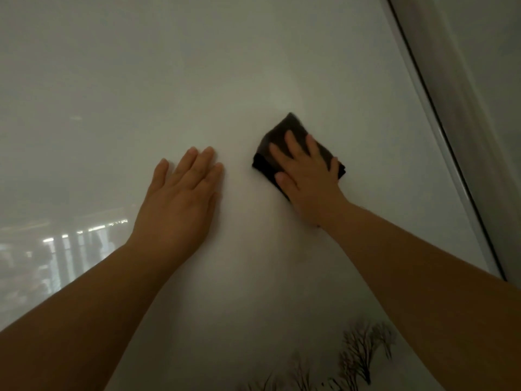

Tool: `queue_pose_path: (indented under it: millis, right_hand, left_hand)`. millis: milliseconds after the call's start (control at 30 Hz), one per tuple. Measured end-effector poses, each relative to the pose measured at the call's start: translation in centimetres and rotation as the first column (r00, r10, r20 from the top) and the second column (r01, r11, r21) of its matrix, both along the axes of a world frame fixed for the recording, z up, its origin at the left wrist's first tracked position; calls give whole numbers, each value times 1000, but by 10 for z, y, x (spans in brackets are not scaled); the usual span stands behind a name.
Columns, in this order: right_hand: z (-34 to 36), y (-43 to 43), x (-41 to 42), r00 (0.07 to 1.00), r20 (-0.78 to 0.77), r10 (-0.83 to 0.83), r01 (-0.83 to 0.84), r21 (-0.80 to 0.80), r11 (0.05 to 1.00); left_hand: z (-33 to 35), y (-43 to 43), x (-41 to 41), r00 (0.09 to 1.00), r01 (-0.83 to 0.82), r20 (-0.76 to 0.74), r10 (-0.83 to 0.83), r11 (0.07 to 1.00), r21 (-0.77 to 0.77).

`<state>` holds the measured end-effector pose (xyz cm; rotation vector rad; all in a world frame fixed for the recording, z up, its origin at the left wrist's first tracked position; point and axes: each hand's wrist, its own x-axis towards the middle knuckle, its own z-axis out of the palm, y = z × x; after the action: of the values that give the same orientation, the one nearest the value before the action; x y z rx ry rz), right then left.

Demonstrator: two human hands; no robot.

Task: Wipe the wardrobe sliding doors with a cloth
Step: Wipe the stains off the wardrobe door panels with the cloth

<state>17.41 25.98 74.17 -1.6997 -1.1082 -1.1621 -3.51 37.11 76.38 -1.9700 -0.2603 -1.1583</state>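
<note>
Cloth [284, 136] (dark, folded) pressed to door [253, 66] under spread right hand [307, 176]; left hand [180, 198] flat beside.

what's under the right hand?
A dark folded cloth, pressed flat against the white door panel by the right hand. Its corners stick out around the fingers; the middle of the cloth is covered.

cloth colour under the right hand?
Dark brown, near black: the folded cloth pressed on the glossy white door panel. Head view, the only one.
</note>
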Motion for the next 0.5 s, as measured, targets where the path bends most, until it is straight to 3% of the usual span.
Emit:
queue_pose_path:
  millis: [133, 200, 400, 500]
  right_hand:
    - [-56, -2, 11, 967, 254, 24, -2, -85, 996]
    - [-71, -15, 35, 952, 306, 19, 17, -117, 993]
    - [-5, -39, 67, 993, -106, -49, 55, 53, 997]
    - [24, -24, 38, 990, -140, -32, 39, 47, 998]
  left_hand:
    - [-1, -5, 10, 1000, 2, -7, -2, 1000, 12]
    - [-2, -6, 12, 1000, -17, -9, 17, 999, 27]
    - [-2, -6, 10, 996, -84, 7, 84, 996, 36]
    - [-1, -10, 10, 998, -54, 26, 53, 997, 50]
